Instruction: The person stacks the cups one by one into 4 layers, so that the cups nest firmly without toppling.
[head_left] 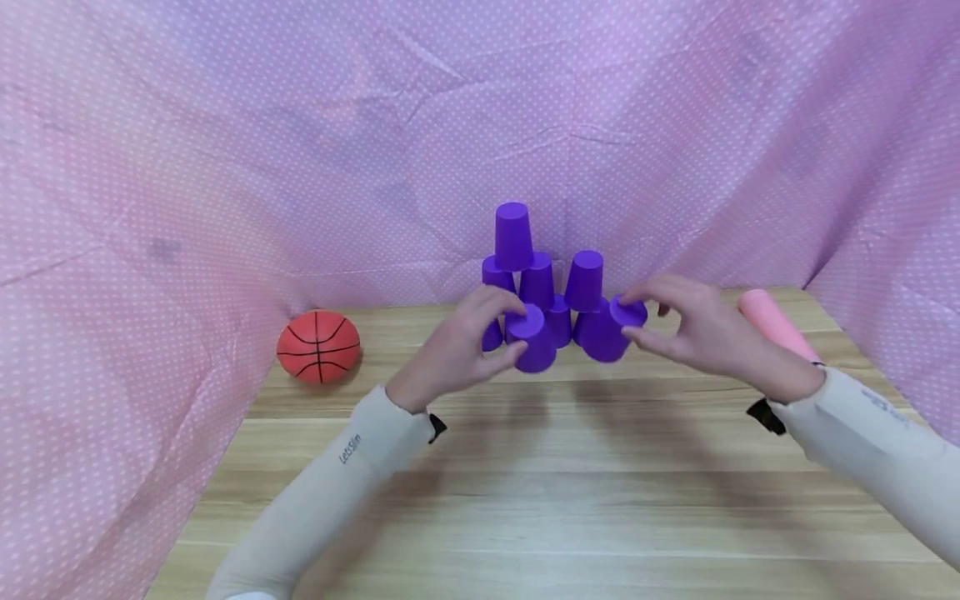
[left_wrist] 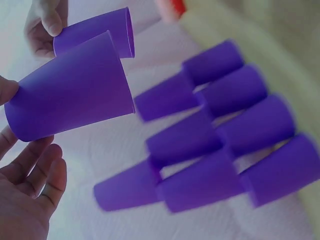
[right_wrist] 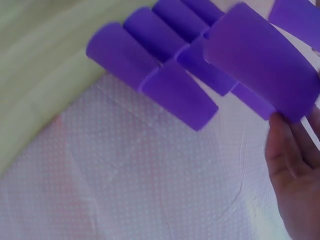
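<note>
My left hand [head_left: 467,343] pinches a purple cup [head_left: 534,348] by its upper end, thumb on one side and fingers on the other. Another purple cup [head_left: 604,340] is gripped the same way by my right hand [head_left: 703,332]. Both cups are mouth down and held in the air, in front of a cup pyramid. Several upturned purple cups form its bottom row, partly hidden in the head view. Three more make the second tier, including a right-hand cup [head_left: 585,282]. A single cup [head_left: 513,237] tops the left pair. In the left wrist view, the held cups [left_wrist: 75,90] are apart from the pyramid.
An orange-red toy basketball [head_left: 318,347] sits at the left of the wooden table [head_left: 570,508]. A pink cylinder [head_left: 776,325] lies at the right, beyond my right forearm. Pink dotted cloth [head_left: 420,150] hangs behind the pyramid and along both sides.
</note>
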